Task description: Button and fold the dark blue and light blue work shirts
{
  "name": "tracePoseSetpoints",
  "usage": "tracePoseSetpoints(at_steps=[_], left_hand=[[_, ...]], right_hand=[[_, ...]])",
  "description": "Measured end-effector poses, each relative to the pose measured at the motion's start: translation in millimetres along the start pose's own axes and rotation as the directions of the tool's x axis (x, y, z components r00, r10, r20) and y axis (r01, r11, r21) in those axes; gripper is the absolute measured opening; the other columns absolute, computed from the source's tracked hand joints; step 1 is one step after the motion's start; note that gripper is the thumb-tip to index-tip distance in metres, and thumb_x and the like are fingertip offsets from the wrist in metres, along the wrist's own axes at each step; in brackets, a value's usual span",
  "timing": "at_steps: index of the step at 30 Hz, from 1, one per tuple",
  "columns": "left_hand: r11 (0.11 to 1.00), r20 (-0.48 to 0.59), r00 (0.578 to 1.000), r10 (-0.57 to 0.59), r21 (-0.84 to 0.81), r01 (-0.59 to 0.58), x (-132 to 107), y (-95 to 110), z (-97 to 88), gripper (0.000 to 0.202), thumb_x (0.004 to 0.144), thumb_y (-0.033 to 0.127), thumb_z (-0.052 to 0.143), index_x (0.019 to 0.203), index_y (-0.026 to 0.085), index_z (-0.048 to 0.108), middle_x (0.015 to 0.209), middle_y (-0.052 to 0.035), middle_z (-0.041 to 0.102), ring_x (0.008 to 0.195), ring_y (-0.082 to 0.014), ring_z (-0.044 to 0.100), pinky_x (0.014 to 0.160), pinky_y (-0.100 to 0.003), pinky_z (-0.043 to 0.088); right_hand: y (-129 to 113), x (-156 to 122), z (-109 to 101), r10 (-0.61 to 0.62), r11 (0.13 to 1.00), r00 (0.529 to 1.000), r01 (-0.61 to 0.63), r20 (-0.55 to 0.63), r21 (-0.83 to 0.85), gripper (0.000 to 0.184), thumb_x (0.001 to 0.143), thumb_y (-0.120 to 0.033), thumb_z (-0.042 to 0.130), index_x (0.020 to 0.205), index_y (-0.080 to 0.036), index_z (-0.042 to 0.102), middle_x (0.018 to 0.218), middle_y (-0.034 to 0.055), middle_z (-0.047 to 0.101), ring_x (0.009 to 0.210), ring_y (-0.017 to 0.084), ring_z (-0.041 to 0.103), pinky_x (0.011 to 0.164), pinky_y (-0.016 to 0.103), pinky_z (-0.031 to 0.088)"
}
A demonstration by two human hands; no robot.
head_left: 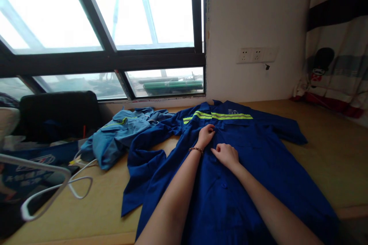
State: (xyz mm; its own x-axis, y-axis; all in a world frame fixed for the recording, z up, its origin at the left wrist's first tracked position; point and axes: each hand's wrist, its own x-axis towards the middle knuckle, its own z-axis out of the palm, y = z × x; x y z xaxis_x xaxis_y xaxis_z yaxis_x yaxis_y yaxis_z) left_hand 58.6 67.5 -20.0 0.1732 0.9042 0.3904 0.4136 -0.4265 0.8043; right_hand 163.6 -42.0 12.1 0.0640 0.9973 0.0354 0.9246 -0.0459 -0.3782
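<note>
A dark blue work jacket [253,149] with a yellow-green reflective stripe [221,115] lies spread out flat on a wooden surface [339,153]. Both hands rest on its front placket near the chest. My left hand [206,134], with a bead bracelet on the wrist, pinches the fabric along the front opening. My right hand [226,154] sits just below it, fingers curled and pinching the cloth at the same seam. A button shows lower on the placket.
A lighter blue garment [120,134] lies crumpled left of the jacket. White plastic hangers [57,183] lie at the left edge near a dark bag [57,115]. A window runs along the back; wall sockets [255,55] and a patterned curtain [336,57] are at the right.
</note>
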Motion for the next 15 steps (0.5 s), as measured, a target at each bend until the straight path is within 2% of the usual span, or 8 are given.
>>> tracePoseSetpoints(at_steps=[4,9,13,15], left_hand=[[1.0,0.047,0.999,-0.001,0.03,0.0,-12,4,-2.8,0.034,0.067,0.021,0.059,0.1,0.017,0.057,0.075,-0.0008,0.059,0.062,-0.0099,0.053,0.058,-0.02,0.042],[0.994,0.155,0.983,-0.096,0.056,0.088,-24,13,-8.1,0.045,0.06,0.021,0.065,0.104,0.016,0.057,0.065,0.0013,0.056,0.056,-0.0096,0.05,0.053,-0.019,0.039],[0.983,0.273,0.956,-0.105,-0.116,0.141,-33,23,-9.3,0.037,0.065,0.02,0.059,0.101,0.014,0.059,0.058,0.0016,0.056,0.048,-0.0072,0.046,0.045,-0.017,0.034],[0.961,0.265,0.958,-0.11,-0.219,0.171,-38,26,-9.2,0.03,0.067,0.02,0.056,0.095,0.011,0.063,0.058,0.0003,0.057,0.048,-0.0068,0.046,0.045,-0.016,0.034]], right_hand=[[11,12,-4,-0.028,0.995,0.999,0.023,0.046,0.1,0.038,0.069,-0.056,0.049,0.058,-0.021,0.06,0.064,0.0057,0.063,0.063,0.017,0.058,0.048,0.023,0.029],[20,20,-4,-0.071,0.975,0.995,0.053,0.073,0.215,0.036,0.067,-0.052,0.052,0.054,-0.019,0.055,0.057,0.003,0.059,0.057,0.014,0.054,0.048,0.022,0.027],[18,17,-1,-0.023,0.972,1.0,0.026,-0.014,0.233,0.02,0.066,-0.039,0.054,0.065,-0.019,0.054,0.063,0.0018,0.059,0.059,0.013,0.053,0.049,0.021,0.028],[16,15,-1,-0.003,0.98,0.998,0.016,-0.066,0.196,0.015,0.064,-0.031,0.055,0.073,-0.019,0.053,0.07,0.0021,0.06,0.062,0.013,0.053,0.05,0.021,0.028]])
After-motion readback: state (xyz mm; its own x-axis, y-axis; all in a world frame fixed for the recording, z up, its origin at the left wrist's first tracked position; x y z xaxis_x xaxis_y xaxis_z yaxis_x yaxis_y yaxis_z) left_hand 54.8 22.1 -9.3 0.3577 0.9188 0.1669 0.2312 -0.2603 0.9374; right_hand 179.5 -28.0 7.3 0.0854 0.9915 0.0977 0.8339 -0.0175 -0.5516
